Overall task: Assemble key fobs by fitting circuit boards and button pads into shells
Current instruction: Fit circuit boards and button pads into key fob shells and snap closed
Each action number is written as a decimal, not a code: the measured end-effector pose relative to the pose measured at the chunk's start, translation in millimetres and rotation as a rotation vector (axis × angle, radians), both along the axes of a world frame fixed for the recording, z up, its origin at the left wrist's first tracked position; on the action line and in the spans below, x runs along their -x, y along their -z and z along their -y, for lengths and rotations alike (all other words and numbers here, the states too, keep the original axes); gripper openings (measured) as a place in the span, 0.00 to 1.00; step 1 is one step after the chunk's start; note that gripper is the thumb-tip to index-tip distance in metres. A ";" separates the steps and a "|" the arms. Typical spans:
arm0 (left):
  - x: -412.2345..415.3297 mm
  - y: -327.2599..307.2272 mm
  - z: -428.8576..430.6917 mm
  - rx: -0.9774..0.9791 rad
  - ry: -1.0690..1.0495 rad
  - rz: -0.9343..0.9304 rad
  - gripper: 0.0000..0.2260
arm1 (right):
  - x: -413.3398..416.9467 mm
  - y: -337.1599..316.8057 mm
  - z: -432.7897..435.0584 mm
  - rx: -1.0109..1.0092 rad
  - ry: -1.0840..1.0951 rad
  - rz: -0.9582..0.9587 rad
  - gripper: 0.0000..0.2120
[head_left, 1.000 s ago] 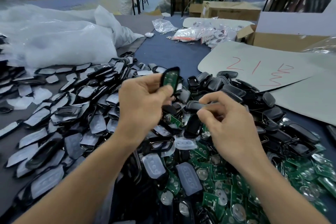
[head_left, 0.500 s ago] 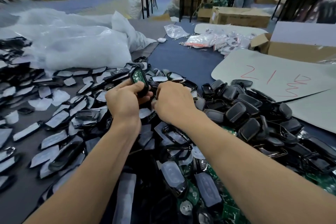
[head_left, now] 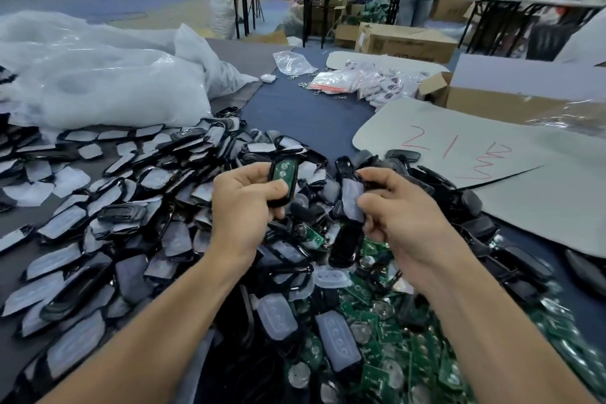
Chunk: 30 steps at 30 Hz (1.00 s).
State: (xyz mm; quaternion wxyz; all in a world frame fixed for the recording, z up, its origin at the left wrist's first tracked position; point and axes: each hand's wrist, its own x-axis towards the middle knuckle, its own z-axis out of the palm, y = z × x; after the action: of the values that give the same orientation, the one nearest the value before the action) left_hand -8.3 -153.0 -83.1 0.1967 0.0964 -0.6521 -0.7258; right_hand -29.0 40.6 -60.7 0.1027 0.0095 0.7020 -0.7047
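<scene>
My two bare hands are raised over a dark surface heaped with key fob parts.

My left hand, just left of centre, grasps a black shell half by its lower end, with the fingers curled round it and the thumb across the front. A green circuit board sits in its open face, its far end pointing to 12 o'clock.

My right hand, just right of centre, pinches a second shell half that carries a pale, translucent button pad. The two pieces are near each other but not touching.

- **9 o'clock:** pad-fitted shells spread out.
- **6 o'clock:** loose pads.
- **5 o'clock:** loose boards.
- **3 o'clock:** empty black shells.
- **2 o'clock:** a cardboard sheet with red marks.
- **10 o'clock:** a white plastic bag.

I judge both halves to be very light, stiff plastic with a glossy finish, so they could slip if I squeeze them carelessly. The board looks thin and easy to damage, so I would keep my thumb off its face and hold the shell by its long rims. The pad looks soft and floppy and may pop out of its seat. I would press it flat with one fingertip while I line up the edges of the two halves.
</scene>
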 end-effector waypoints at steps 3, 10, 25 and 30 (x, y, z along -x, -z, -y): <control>-6.6 -0.5 -16.7 0.043 0.129 0.000 0.12 | -6.8 7.7 -12.8 0.079 -0.005 0.032 0.17; -6.1 9.5 -38.2 0.097 0.249 0.110 0.11 | -10.5 28.5 -20.9 0.258 0.023 0.126 0.13; -18.2 -0.7 -47.8 0.134 0.291 0.148 0.08 | -13.7 25.3 -23.0 0.522 -0.075 0.206 0.09; -16.3 1.4 -46.4 0.195 0.270 0.127 0.05 | -20.1 25.1 -16.2 0.498 -0.060 0.177 0.08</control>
State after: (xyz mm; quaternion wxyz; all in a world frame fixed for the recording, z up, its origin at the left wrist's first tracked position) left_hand 8.0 -106.6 -84.5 0.0644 0.0342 -0.7375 -0.6714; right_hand -8.9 56.8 -85.8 0.1839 0.0247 0.4954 -0.8486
